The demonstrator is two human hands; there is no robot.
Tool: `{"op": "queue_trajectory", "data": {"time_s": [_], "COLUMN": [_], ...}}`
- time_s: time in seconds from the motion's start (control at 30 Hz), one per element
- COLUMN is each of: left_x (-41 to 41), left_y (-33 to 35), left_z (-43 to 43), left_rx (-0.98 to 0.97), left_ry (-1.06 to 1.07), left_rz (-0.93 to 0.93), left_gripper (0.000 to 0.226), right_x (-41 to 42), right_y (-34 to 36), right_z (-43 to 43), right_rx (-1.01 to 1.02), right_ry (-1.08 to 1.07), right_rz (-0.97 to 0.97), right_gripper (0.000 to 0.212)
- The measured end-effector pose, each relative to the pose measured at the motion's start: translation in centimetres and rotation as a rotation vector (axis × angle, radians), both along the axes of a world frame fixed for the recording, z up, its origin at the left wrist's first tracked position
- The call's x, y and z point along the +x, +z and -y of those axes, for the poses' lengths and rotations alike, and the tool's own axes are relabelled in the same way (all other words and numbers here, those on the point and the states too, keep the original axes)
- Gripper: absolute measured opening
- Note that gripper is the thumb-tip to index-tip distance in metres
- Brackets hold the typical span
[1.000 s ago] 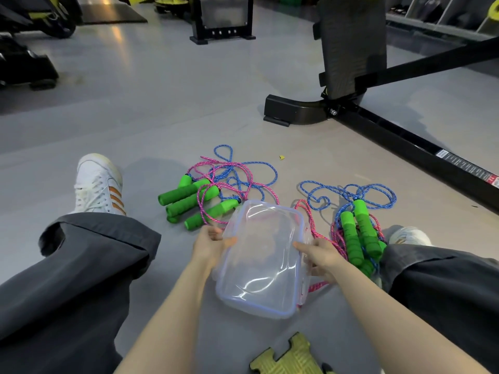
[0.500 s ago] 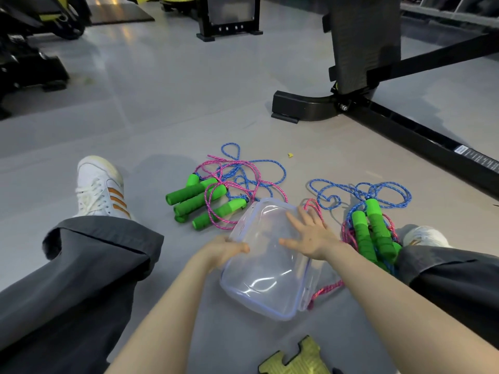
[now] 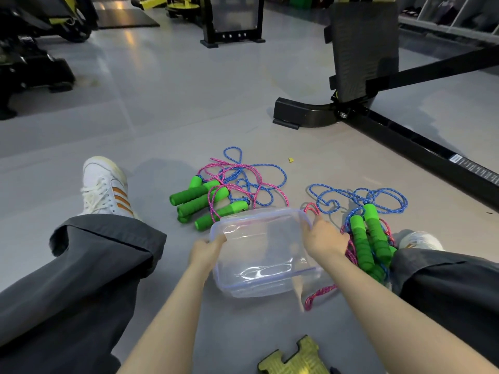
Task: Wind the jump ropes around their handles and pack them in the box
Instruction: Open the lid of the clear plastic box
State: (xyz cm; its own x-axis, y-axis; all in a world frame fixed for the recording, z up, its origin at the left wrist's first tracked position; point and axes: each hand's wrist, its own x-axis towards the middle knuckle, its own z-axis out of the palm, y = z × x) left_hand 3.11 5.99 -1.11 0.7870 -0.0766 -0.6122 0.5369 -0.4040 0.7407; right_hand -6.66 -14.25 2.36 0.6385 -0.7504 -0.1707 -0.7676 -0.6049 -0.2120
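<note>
Jump ropes (image 3: 221, 215), pink and blue corded, lie unwound in two heaps on the grey floor (image 3: 167, 109) of a gym, where a person sits with legs spread. At far left a white sneaker (image 3: 104, 188) with orange stripes points away from the camera, above a dark grey trouser leg (image 3: 89, 265). Just right of it, the first heap's green foam handles (image 3: 202, 201) lie side by side, their cords in a loose tangle on the far side. Near centre, between the two heaps, is a clear plastic box (image 3: 259, 255) with a bluish rim, clasped from both sides. The left hand (image 3: 206, 249) curls over its left edge and the right hand (image 3: 325, 238) grips its far right corner, the two hands apart with the box between them. Whether the box rests on the floor or is raised cannot be told. A pink strand (image 3: 321, 291) trails out from under its near right side. To the right, the second heap (image 3: 374, 230) lies close against the person's right leg, handles pointing near to far, beside the toe of the other sneaker (image 3: 421, 238). A yellow foam tile piece (image 3: 295, 359) lies nearest the camera, and the black frame of an exercise machine (image 3: 405, 143) runs across the far right.
</note>
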Motion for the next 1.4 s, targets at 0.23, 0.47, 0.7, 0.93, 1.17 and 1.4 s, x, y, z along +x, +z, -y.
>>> {"op": "queue_trajectory", "data": {"time_s": [0.23,0.47,0.7,0.93,1.17,1.4], "left_x": [1.2,1.0,1.3,1.0,0.4,1.0], "left_y": [-1.5,-0.9,-1.4,-1.8,-2.0,1.3], "left_z": [-2.8,-1.7,-1.5,-1.3,-1.5,0.6], "left_rx": [-0.321,-0.324,-0.230,-0.220,-0.238,-0.432], "left_ry": [0.051,0.135,0.166,0.151,0.151,0.215], "left_rz": [-0.220,-0.131,0.031,0.029,0.156,0.306], "left_gripper": [0.034,0.024,0.041,0.018,0.015,0.014], "right_x": [-0.6,-1.7,-1.9,-1.8,-2.4,-2.0], "right_y": [-1.9,-3.5,-3.6,-3.1,-1.6,-0.3], "right_z": [2.8,4.7,3.7,3.4,4.6,4.7], "right_rx": [0.798,1.064,1.002,0.918,0.760,0.796], "right_ry": [-0.272,-0.417,-0.456,-0.436,-0.337,-0.346], "right_rz": [0.288,0.365,0.459,0.496,0.487,0.654], "right_gripper": [0.039,0.030,0.028,0.022,0.031,0.015]}}
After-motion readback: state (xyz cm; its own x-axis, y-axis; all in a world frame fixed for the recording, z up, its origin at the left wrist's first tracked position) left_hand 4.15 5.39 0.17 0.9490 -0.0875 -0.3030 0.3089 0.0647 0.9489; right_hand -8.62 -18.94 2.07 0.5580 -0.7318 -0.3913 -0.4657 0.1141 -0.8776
